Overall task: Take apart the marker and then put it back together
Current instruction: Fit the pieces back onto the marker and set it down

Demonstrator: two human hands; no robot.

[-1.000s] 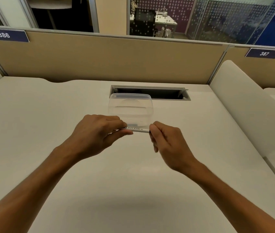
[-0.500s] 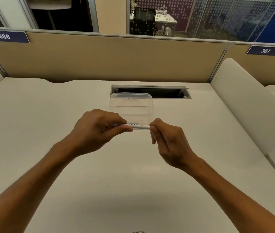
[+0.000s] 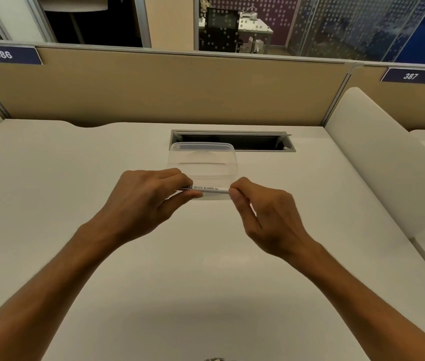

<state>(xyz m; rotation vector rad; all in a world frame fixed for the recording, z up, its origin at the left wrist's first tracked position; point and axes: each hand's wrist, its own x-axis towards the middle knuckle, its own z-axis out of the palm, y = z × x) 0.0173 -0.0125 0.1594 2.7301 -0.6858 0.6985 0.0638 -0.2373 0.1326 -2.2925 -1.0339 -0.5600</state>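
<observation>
A white marker (image 3: 207,188) printed "WHITE BOARD" is held level above the desk, in front of a clear plastic container. My left hand (image 3: 143,201) wraps around its left part, hiding that end. My right hand (image 3: 266,214) pinches the marker's right end between thumb and fingertips. The right tip and any cap are covered by my fingers, so I cannot tell whether the marker is in one piece.
A clear plastic container (image 3: 203,162) stands on the white desk (image 3: 206,282) just behind the marker. Behind it is a cable slot (image 3: 258,142) in the desk. Tan partition walls close off the back; a white divider (image 3: 377,162) stands at right.
Both hands have stayed on the marker. The right hand has shifted its pinch at the right end and the hands sit a little further apart, with more of the barrel showing.
</observation>
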